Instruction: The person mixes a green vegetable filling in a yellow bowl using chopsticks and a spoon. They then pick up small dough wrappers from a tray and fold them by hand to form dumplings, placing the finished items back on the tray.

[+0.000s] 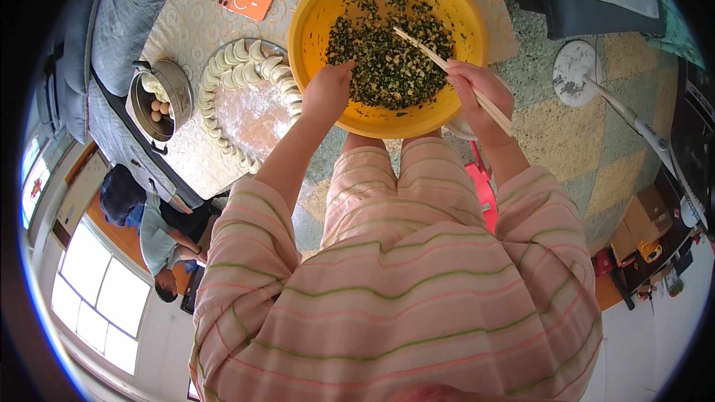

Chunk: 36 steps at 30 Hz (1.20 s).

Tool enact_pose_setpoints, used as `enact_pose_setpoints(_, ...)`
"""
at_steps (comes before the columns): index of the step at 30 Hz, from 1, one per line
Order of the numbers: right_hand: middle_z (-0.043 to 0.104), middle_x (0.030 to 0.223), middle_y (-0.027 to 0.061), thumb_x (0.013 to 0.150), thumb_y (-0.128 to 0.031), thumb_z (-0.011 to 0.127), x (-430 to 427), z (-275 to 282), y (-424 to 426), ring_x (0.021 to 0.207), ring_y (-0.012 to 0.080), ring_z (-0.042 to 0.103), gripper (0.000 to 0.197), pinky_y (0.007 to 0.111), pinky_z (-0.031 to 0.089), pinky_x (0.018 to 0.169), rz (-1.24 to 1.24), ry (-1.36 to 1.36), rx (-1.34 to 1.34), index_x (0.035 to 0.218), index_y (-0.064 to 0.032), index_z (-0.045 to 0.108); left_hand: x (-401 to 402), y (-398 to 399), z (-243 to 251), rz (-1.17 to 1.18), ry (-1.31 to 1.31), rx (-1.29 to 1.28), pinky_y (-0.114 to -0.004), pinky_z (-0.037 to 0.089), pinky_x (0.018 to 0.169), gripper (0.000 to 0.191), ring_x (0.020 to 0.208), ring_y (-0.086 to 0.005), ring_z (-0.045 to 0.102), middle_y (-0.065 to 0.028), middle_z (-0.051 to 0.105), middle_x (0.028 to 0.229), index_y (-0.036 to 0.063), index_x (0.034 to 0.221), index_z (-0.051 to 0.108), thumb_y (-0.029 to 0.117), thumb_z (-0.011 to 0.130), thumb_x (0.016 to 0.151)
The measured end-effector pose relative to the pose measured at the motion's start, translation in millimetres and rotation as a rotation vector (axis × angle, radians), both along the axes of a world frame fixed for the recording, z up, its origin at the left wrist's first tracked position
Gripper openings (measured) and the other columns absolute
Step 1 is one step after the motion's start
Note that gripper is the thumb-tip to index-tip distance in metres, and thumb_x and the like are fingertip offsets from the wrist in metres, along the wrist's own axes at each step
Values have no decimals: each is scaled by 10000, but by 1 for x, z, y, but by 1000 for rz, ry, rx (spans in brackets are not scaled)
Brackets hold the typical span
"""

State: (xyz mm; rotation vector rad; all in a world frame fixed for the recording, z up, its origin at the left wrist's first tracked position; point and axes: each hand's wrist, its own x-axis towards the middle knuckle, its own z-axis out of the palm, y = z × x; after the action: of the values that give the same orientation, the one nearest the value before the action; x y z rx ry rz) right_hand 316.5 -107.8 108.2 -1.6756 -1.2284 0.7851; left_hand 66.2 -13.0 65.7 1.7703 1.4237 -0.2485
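A large yellow plastic basin (306, 39) is in front of me, holding a chopped green-and-yellow filling (385, 67). My left hand (328, 89) is closed over the basin's near left rim, its thumb reaching inside. In my right hand (485, 92) is a pair of pale chopsticks (430, 54). Their tips are over the filling, and their back ends stick out below the hand. Left of the basin lies a round floured tray (246, 114) with crescent-shaped dumplings (228, 75) set along its edge and partly in a second row. The basin hides part of the tray.
A metal pot (181, 89) with eggs and dough inside and an orange phone (246, 0) rest on the patterned tablecloth (190, 28). A red plastic stool (481, 190) is by my legs. On the right floor stands a white-based pole (575, 72). A person (159, 240) sits at left.
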Motion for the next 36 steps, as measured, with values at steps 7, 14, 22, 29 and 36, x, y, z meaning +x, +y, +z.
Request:
enact_pose_setpoints(7, 676, 941, 96, 796, -99, 682, -17, 0, -14, 860, 249, 650, 121, 332, 525, 760, 128, 62, 5, 897, -40, 652, -1, -9, 8, -86, -60, 237, -398, 481, 763, 298, 840, -307, 581, -126, 566, 885, 118, 1109, 653, 79, 525, 842)
enact_pose_setpoints(14, 672, 966, 100, 783, -93, 686, -11, -24, -26, 928, 277, 630, 153, 352, 516, 796, 64, -41, -59, 926, -65, 643, -1, -13, 13, 17, -102, 150, -399, 478, 754, 304, 831, -313, 578, -142, 566, 888, 111, 1112, 651, 78, 500, 851)
enact_pose_setpoints(22, 667, 983, 92, 760, -112, 712, -14, -29, -30, 945, 296, 619, 189, 365, 513, 808, 154, -113, 56, 931, -71, 641, -13, -13, -8, 155, -249, 1, -388, 456, 799, 301, 874, -328, 570, -170, 575, 905, 104, 1137, 631, 96, 482, 876)
enact_pose_setpoints(29, 666, 992, 105, 809, -134, 674, -15, -24, -27, 943, 278, 622, 129, 354, 508, 801, 70, 7, -49, 904, -51, 649, -6, -15, 6, 64, -200, 103, -386, 461, 782, 295, 859, -319, 570, -150, 574, 920, 112, 1138, 618, 83, 486, 875)
enact_pose_setpoints(36, 667, 988, 109, 809, -103, 668, -15, -20, -24, 936, 265, 632, 118, 344, 509, 816, 66, 7, -26, 906, -40, 647, -13, -20, 13, -6, -236, 196, -385, 481, 708, 309, 817, -304, 576, -128, 549, 898, 135, 1143, 615, 59, 498, 867)
